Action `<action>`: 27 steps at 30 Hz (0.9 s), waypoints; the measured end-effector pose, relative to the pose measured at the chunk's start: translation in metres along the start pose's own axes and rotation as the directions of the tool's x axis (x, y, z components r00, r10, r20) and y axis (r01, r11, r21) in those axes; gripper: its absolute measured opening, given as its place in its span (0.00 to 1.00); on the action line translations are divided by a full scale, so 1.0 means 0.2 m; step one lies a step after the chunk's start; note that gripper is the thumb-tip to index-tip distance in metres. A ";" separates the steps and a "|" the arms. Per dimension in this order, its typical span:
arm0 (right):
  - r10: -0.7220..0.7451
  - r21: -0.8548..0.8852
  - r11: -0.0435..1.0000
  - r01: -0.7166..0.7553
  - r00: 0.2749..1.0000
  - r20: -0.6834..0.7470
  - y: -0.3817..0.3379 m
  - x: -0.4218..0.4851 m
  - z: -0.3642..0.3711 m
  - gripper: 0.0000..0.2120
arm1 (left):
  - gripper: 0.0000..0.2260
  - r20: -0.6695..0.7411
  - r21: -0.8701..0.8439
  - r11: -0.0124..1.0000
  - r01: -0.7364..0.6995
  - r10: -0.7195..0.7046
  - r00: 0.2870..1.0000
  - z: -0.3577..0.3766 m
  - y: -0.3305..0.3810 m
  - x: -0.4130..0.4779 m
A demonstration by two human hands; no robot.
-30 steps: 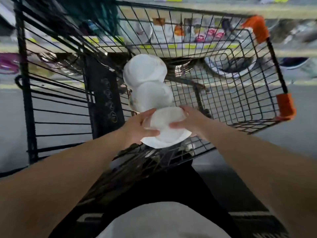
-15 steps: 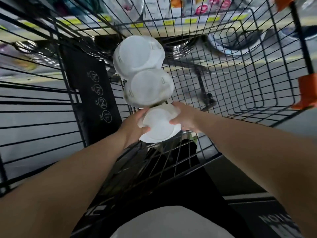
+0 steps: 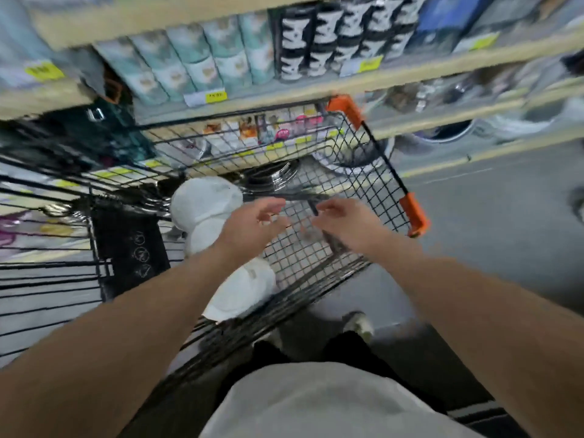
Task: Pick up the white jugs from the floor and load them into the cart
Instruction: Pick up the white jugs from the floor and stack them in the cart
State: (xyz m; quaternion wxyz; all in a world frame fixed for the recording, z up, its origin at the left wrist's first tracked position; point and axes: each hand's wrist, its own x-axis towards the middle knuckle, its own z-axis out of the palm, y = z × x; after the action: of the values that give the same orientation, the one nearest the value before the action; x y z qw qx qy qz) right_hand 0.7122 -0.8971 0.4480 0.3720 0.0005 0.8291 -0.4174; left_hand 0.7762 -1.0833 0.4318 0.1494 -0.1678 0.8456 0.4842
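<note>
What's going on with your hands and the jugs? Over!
Left hand open, right hand open, both empty above the cart. White jugs lying in a row inside it. Left forearm hides part of the row.

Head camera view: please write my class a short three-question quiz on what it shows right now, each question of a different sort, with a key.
1. How many white jugs lie in the cart?
2. True or false: the left hand grips one of the jugs.
3. What colour are the cart's corner guards? A blue, B orange, C green.

Key: 1. Three, in a row along the cart's left side. 2. False: it is open above them and holds nothing, as is the right hand. 3. B.
</note>
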 end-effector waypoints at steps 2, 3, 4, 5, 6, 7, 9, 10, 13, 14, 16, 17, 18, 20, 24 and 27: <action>-0.068 -0.012 0.998 0.068 0.992 -0.109 0.05 -0.09 -0.27 0.13 | 0.14 -0.011 -0.015 0.997 -0.074 0.074 0.997 0.12 0.24 0.05; -0.090 -0.013 0.996 0.089 0.982 -0.165 0.09 -0.13 -0.41 0.14 | 0.14 -0.012 -0.022 0.994 -0.110 0.110 0.994 0.19 0.36 0.07; -0.097 -0.009 0.995 0.097 0.971 -0.220 0.13 -0.16 -0.55 0.13 | 0.13 -0.013 -0.028 0.990 -0.142 0.141 0.990 0.26 0.48 0.10; -0.103 0.002 0.994 0.107 0.959 -0.265 0.18 -0.19 -0.68 0.11 | 0.13 -0.010 -0.036 0.985 -0.171 0.171 0.985 0.35 0.59 0.13; -0.103 0.028 0.993 0.117 0.944 -0.312 0.23 -0.22 -0.81 0.09 | 0.12 -0.002 -0.047 0.978 -0.201 0.201 0.980 0.43 0.70 0.16; -0.095 0.067 0.990 0.128 0.927 -0.362 0.28 -0.24 -0.92 0.10 | 0.12 0.007 -0.058 0.971 -0.232 0.233 0.972 0.53 0.81 0.19; -0.071 0.132 0.980 0.147 0.886 -0.459 0.40 -0.29 -1.14 0.13 | 0.12 0.041 -0.075 0.956 -0.284 0.287 0.957 0.72 1.02 0.25; -0.047 0.167 0.975 0.150 0.866 -0.498 0.47 -0.31 -1.24 0.13 | 0.11 0.065 -0.078 0.950 -0.301 0.306 0.950 0.81 1.12 0.28; 0.036 0.261 0.955 0.143 0.815 -0.578 0.65 -0.35 -1.52 0.12 | 0.10 0.147 -0.062 0.926 -0.372 0.377 0.914 1.06 1.40 0.42; 0.059 0.282 0.949 0.143 0.796 -0.602 0.70 -0.35 -1.62 0.11 | 0.10 0.177 -0.053 0.918 -0.394 0.397 0.900 1.14 1.49 0.48; 0.096 0.309 0.940 0.147 0.753 -0.651 0.81 -0.36 -1.81 0.10 | 0.11 0.233 -0.052 0.903 -0.426 0.426 0.874 1.31 1.66 0.61; 0.120 0.324 0.935 0.145 0.730 -0.673 0.87 -0.36 -1.91 0.10 | 0.11 0.264 -0.052 0.895 -0.443 0.440 0.858 1.40 1.75 0.68; 0.146 0.342 0.929 0.140 0.711 -0.688 0.92 -0.36 -2.02 0.10 | 0.11 0.296 -0.052 0.883 -0.467 0.460 0.837 1.50 1.84 0.76; 0.203 0.383 0.915 0.125 0.677 -0.707 1.02 -0.34 -2.24 0.10 | 0.11 0.358 -0.057 0.854 -0.517 0.500 0.788 1.70 2.03 0.90; 0.326 0.461 0.882 0.097 0.579 -0.747 1.23 -0.32 -2.65 0.11 | 0.11 0.487 -0.079 0.807 -0.586 0.544 0.683 2.08 2.43 1.14; 0.400 0.500 0.863 0.069 0.511 -0.761 1.40 -0.34 -2.90 0.10 | 0.10 0.583 -0.082 0.782 -0.618 0.541 0.607 2.35 2.69 1.26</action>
State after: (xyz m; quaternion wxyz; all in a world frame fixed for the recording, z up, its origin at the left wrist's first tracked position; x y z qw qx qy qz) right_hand 0.4913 -0.2922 0.5149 -0.0500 0.3749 0.7714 -0.5118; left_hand 0.3613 -0.4544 0.5132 0.2434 0.2800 0.7961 0.4781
